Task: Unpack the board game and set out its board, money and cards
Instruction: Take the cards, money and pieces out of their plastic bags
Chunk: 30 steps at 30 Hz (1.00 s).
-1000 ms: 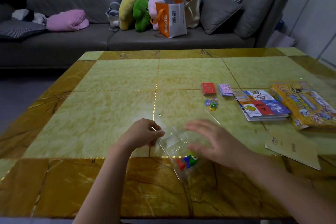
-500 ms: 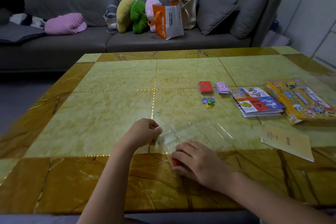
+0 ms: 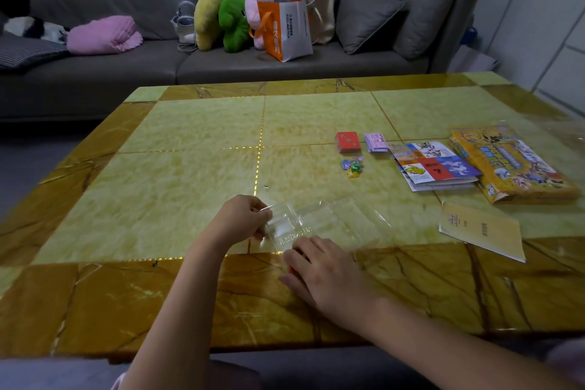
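The left hand [image 3: 243,218] is curled, and its thumb and fingertips pinch the left edge of a clear, shallow plastic packing tray [image 3: 319,218] that lies on the green-and-amber marble-patterned table [image 3: 190,174]. The tray stretches from that hand towards the right, flat on the tabletop. The right hand [image 3: 319,269] lies palm down on the tray's near corner, just beside the left hand. Its fingers are close together and almost straight, pressing on the plastic. A sliver of a small red piece [image 3: 292,267] shows under those fingers (too little of it to tell what it is).

Beyond the right hand, well apart from it, sits a little heap of colourful plastic tokens [image 3: 353,165]. Further on are a red deck of cards [image 3: 347,141] and, just beside it on the right, a stack of pale purple paper money [image 3: 375,142]. To the right of the money lies the folded game board with bright printed squares [image 3: 433,166], and the yellow cardboard game box [image 3: 509,165] rests against its far side. A beige paper booklet [image 3: 481,231] lies flat out to the right of the right hand, nearer than the box. Past the far edge of the table stands a grey sofa [image 3: 126,66].
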Each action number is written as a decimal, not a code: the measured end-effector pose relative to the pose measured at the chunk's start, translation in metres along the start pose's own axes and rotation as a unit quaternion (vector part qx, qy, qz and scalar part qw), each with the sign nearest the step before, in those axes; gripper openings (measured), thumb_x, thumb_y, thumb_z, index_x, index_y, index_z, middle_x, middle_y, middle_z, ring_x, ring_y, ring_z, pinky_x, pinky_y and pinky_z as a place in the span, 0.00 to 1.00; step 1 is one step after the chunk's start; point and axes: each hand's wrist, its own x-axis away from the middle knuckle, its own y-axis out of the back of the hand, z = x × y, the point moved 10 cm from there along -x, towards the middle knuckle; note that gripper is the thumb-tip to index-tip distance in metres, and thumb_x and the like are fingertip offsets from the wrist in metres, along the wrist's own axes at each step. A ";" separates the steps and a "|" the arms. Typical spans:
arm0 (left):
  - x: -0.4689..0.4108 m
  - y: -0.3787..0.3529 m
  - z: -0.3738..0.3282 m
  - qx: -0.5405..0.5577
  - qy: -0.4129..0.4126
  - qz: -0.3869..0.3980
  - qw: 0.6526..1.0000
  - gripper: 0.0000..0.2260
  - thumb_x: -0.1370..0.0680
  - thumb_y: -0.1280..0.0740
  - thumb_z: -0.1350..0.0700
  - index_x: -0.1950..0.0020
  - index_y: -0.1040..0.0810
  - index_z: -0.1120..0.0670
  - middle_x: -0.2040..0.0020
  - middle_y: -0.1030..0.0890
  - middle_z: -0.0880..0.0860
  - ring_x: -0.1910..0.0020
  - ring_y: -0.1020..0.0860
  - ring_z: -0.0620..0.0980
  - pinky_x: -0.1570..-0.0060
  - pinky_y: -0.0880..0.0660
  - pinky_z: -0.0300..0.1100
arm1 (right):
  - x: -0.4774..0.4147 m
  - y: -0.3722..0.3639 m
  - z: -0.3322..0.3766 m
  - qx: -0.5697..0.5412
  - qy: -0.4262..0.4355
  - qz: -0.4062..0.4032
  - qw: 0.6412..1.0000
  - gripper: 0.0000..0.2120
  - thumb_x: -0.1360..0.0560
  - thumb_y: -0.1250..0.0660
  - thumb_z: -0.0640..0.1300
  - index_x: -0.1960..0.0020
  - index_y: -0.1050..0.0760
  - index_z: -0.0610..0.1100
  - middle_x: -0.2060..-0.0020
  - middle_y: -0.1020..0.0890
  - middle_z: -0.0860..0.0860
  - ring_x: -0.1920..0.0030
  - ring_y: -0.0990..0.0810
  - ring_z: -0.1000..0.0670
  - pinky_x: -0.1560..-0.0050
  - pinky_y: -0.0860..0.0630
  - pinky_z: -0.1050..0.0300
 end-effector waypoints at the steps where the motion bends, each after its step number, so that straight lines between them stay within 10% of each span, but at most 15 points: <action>1: 0.000 -0.001 0.000 0.003 0.000 0.000 1.000 0.05 0.22 0.34 0.58 0.55 0.21 0.57 0.64 0.17 0.58 0.67 0.18 0.53 0.53 0.19 0.49 | -0.001 0.001 -0.001 0.000 -0.011 -0.003 1.000 0.15 0.20 0.44 0.55 0.54 0.25 0.47 0.59 0.25 0.51 0.60 0.27 0.50 0.60 0.29 0.57; 10: 0.005 -0.002 -0.004 0.016 0.004 -0.017 1.000 0.06 0.22 0.34 0.60 0.51 0.20 0.63 0.60 0.17 0.62 0.69 0.20 0.52 0.65 0.20 0.40 | -0.005 0.002 -0.006 -0.010 -0.088 -0.033 0.996 0.09 0.23 0.39 0.47 0.60 0.27 0.45 0.64 0.27 0.50 0.64 0.29 0.49 0.62 0.32 0.54; 30: 0.005 -0.003 -0.003 0.035 0.005 -0.007 0.999 0.05 0.22 0.33 0.60 0.54 0.21 0.60 0.64 0.19 0.58 0.66 0.20 0.56 0.51 0.20 0.52 | -0.036 0.003 -0.028 -0.106 -0.121 0.012 0.987 0.24 0.24 0.41 0.52 0.77 0.37 0.49 0.83 0.37 0.52 0.79 0.42 0.52 0.76 0.51 0.63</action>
